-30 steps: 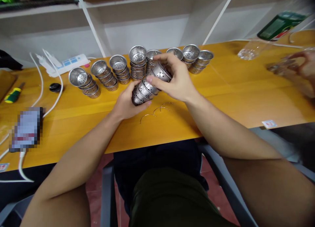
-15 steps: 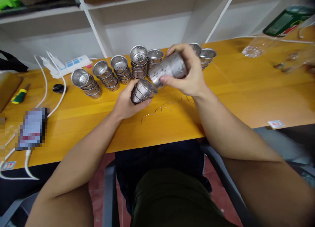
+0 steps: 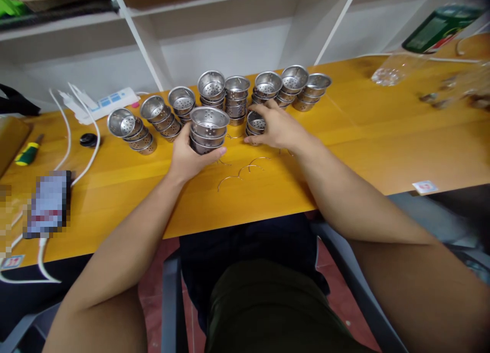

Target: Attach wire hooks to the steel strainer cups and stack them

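My left hand (image 3: 187, 158) wrapped round cup stack (image 3: 209, 128), right hand (image 3: 278, 124) fingers round shorter stack (image 3: 255, 125) just right of it. Thin metal, probably light, stiff, bit slick. Best hold imo: under rims.

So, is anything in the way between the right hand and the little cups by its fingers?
Nothing visible. The right hand curls around those little cups, with no object between. The left hand and its cup stack are off to the left, and some thin wires lie nearer the person.
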Motion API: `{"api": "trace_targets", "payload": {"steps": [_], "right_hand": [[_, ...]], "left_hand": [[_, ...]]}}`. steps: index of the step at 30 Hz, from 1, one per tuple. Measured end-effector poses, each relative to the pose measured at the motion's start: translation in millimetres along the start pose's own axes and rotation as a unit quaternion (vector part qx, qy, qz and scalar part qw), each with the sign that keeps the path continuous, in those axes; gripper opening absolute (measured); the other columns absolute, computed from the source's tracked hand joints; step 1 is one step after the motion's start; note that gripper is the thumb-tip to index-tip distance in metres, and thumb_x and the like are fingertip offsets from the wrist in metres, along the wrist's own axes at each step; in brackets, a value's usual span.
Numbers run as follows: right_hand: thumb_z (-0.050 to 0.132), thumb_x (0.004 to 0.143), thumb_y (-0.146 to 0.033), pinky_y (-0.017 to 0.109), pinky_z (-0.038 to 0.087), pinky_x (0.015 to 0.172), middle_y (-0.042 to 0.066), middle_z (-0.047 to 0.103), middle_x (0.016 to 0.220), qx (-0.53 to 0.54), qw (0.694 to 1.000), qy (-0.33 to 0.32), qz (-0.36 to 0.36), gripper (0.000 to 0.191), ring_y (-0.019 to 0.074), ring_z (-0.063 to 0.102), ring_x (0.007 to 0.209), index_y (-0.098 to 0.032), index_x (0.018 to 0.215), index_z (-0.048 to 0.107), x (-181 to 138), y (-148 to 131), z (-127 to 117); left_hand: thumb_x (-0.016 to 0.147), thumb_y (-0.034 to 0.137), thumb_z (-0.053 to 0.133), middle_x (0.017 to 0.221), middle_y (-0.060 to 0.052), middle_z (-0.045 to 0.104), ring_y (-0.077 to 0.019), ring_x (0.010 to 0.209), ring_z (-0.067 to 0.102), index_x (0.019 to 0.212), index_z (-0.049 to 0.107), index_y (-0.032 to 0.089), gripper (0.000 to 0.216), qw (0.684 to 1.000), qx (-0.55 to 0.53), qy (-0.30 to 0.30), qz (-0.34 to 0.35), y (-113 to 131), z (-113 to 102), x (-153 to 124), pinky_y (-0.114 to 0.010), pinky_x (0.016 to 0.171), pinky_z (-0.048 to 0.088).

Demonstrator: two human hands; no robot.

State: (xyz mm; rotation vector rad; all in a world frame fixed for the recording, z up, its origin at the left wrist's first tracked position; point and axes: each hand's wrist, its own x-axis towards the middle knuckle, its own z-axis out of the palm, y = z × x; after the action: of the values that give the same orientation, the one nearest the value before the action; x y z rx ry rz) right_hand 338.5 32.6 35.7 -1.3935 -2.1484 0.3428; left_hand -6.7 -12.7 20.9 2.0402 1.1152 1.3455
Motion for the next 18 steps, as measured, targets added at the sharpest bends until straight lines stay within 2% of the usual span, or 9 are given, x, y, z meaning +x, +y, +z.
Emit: {"api": "trace_targets", "payload": {"steps": [3, 6, 8, 12, 15, 18], "right_hand": [[0.108, 0.072, -0.098, 0.09, 0.052, 0.141, 0.023, 0.066, 0.177, 0.019, 0.999, 0.019, -0.017, 0.13, 0.065, 0.069, 0.161, -0.03, 0.176, 0.072, -6.1, -9.4, -14.9], [0.094, 0.088, -0.099, 0.086, 0.052, 0.145, 0.018, 0.07, 0.175, 0.063, 0.991, 0.099, -0.062, 0.106, 0.0591, 0.063, 0.169, -0.04, 0.174, 0.074, -16.9, -36.7, -30.4], [0.09, 0.095, -0.096, 0.083, 0.054, 0.144, 0.014, 0.073, 0.174, 0.096, 0.982, 0.124, -0.101, 0.094, 0.0551, 0.062, 0.17, -0.046, 0.173, 0.073, -23.6, -63.0, -30.2], [0.086, 0.1, -0.091, 0.079, 0.057, 0.141, 0.015, 0.076, 0.173, 0.136, 0.977, 0.057, -0.152, 0.095, 0.0526, 0.068, 0.163, -0.038, 0.177, 0.069, -30.8, -106.1, -4.2], [0.083, 0.105, -0.083, 0.076, 0.059, 0.138, 0.014, 0.081, 0.162, 0.143, 0.978, 0.023, -0.148, 0.077, 0.0501, 0.073, 0.157, -0.037, 0.167, 0.074, -31.4, -114.8, 12.2], [0.086, 0.101, -0.08, 0.076, 0.061, 0.134, 0.013, 0.082, 0.153, 0.144, 0.973, 0.007, -0.182, 0.071, 0.0485, 0.075, 0.147, -0.038, 0.157, 0.077, -30.4, -113.3, 9.3]], "left_hand": [[0.093, 0.084, 0.102, 0.143, -0.013, 0.087, -0.0373, 0.132, 0.087, 0.151, 0.07, 0.024, 0.089, 1.0, -0.003, -0.027, -0.004, 0.4, -0.2, 0.5, -0.056, 0.117, 0.075], [0.096, 0.079, 0.102, 0.149, -0.013, 0.084, -0.0391, 0.14, 0.086, 0.156, 0.066, 0.027, 0.087, 0.999, 0.011, -0.044, 0.011, 0.7, 0.1, 0.0, -0.059, 0.122, 0.073], [0.093, 0.073, 0.107, 0.151, -0.014, 0.082, -0.042, 0.143, 0.085, 0.159, 0.063, 0.028, 0.091, 0.998, 0.031, -0.057, 0.021, 2.8, 1.4, -2.1, -0.061, 0.125, 0.071], [0.081, 0.052, 0.117, 0.16, -0.015, 0.078, -0.0455, 0.151, 0.083, 0.17, 0.053, 0.031, 0.112, 0.993, 0.068, -0.089, 0.037, 10.1, 4.4, -7.6, -0.062, 0.128, 0.071], [0.079, 0.045, 0.115, 0.154, -0.014, 0.08, -0.0448, 0.143, 0.085, 0.158, 0.062, 0.029, 0.097, 0.989, 0.089, -0.108, 0.049, 15.9, 5.0, -8.9, -0.061, 0.124, 0.072], [0.084, 0.054, 0.114, 0.127, -0.007, 0.085, -0.0383, 0.119, 0.088, 0.142, 0.072, 0.028, 0.076, 0.987, 0.071, -0.138, 0.048, 22.6, 3.6, -7.8, -0.057, 0.112, 0.076]]}}
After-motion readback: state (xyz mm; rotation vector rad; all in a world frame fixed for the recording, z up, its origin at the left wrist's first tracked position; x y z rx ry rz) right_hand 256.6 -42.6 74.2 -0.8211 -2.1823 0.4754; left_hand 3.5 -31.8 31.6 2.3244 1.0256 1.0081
